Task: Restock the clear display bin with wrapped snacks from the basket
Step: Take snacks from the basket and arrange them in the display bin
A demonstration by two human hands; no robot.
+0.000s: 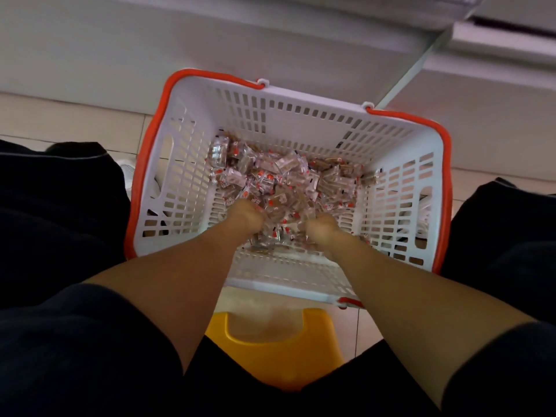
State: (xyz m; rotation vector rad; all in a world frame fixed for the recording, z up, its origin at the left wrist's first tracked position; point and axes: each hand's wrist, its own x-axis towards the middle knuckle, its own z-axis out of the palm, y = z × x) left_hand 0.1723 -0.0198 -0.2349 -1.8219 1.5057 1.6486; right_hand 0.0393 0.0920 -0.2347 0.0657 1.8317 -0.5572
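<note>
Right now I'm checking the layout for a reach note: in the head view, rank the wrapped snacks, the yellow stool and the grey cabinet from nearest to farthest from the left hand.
1. Wrapped snacks: the left hand is buried in the pile, inside the basket.
2. Yellow stool: below the forearms, on the near side of the basket.
3. Grey cabinet: beyond the basket's far rim.
</note>
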